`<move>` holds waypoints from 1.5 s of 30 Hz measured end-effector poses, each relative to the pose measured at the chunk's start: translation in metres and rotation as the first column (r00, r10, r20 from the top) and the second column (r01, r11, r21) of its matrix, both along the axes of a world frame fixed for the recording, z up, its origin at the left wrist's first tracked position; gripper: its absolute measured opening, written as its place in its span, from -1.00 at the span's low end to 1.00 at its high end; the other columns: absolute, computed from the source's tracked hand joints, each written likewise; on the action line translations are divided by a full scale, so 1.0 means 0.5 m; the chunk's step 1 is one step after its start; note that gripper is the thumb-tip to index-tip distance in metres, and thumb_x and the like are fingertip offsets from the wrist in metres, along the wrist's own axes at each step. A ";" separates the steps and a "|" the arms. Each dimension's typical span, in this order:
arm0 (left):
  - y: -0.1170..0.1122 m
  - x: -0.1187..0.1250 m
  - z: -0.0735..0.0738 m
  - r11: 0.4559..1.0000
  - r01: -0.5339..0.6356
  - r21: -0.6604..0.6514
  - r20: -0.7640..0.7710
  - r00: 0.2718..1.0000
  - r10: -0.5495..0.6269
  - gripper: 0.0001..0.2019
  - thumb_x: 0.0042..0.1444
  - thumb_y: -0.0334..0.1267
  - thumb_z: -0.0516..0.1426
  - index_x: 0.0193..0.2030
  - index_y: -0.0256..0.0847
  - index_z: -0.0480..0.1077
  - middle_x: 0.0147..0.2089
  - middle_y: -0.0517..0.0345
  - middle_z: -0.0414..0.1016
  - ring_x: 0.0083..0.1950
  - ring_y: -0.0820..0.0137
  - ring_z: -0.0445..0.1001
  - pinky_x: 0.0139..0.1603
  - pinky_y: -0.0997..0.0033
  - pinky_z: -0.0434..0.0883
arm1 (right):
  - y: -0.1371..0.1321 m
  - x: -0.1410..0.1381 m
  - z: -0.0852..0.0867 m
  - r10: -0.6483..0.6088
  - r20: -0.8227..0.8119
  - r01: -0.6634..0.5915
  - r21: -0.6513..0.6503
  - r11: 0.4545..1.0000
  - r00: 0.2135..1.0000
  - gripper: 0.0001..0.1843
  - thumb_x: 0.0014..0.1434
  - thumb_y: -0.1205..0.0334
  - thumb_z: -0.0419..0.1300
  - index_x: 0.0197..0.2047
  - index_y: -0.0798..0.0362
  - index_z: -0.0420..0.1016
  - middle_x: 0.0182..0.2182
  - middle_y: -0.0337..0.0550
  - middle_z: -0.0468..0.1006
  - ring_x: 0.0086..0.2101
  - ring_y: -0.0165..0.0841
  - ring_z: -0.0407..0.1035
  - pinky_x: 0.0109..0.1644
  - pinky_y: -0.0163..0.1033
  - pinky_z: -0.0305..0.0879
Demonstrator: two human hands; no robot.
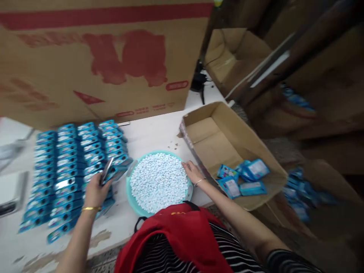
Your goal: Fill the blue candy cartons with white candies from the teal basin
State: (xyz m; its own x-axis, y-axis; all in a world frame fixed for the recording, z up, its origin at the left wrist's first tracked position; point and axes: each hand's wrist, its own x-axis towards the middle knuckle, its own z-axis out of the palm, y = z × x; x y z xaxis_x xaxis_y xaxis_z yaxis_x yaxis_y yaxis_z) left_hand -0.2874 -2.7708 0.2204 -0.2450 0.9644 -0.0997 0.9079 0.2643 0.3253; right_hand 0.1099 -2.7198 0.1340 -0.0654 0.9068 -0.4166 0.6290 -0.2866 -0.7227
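My left hand (pixel 95 191) is closed round a thin, flat dark object with a shiny edge (pixel 107 170), whose kind I cannot make out. It is held over the front of the rows of blue packets (pixel 66 170), close to the last column. Right of those packets stands a round turquoise basin (pixel 133 203) filled with small white and pale blue pellets (pixel 159 182). At the basin's right rim lies my right hand (pixel 193 173), its fingers stretched over the edge at the pellets, with nothing visible in them. A bracelet circles each wrist.
An open cardboard box (pixel 216 136) to the right has several blue packets (pixel 244 176) in its near end. Behind the table rises a large carton (pixel 136 68) with red print. A flat silver device (pixel 13 193) sits far left. More packets (pixel 303 193) lie lower right.
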 end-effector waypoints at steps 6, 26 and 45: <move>0.066 0.011 -0.081 0.995 0.096 -0.043 -0.021 0.995 -0.096 -0.68 0.03 0.03 -0.02 -0.16 -0.11 0.24 -0.27 0.15 0.29 -0.22 0.24 0.35 -0.14 0.18 0.40 | -0.035 0.061 0.032 -0.086 0.054 0.083 0.060 0.995 0.995 -0.57 0.16 -0.13 0.08 -0.12 0.05 0.38 -0.30 -0.10 0.56 -0.29 -0.28 0.45 -0.25 -0.25 0.32; -0.067 0.272 -0.102 0.982 0.178 0.061 0.141 0.973 -0.185 -0.49 0.03 0.19 -0.01 -0.15 -0.23 0.37 -0.23 -0.01 0.53 -0.30 0.27 0.51 -0.23 0.29 0.47 | 0.019 0.361 -0.034 0.168 0.282 -0.182 0.025 0.983 0.945 -0.54 0.15 0.25 0.09 0.10 0.25 0.24 -0.10 0.25 0.51 -0.11 -0.10 0.43 -0.08 -0.09 0.30; -0.122 0.284 -0.001 0.726 0.438 -0.530 0.159 0.893 -0.421 -0.72 0.22 -0.13 -0.09 -0.08 -0.09 0.38 -0.18 0.08 0.50 -0.15 0.26 0.50 -0.18 0.32 0.38 | -0.062 0.204 0.122 -0.757 -0.651 0.205 -0.734 0.648 0.062 -0.82 0.02 0.23 0.21 -0.24 0.01 0.42 -0.35 -0.24 0.58 -0.36 -0.38 0.48 -0.30 -0.28 0.47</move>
State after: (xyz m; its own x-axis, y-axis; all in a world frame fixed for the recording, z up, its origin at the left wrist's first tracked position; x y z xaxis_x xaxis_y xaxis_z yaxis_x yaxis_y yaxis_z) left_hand -0.1455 -2.8320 0.2198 0.1925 0.7496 -0.6332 0.9612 -0.0142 0.2754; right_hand 0.2120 -2.7510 0.1950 -0.2248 0.6733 -0.7043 -0.7256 -0.5981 -0.3403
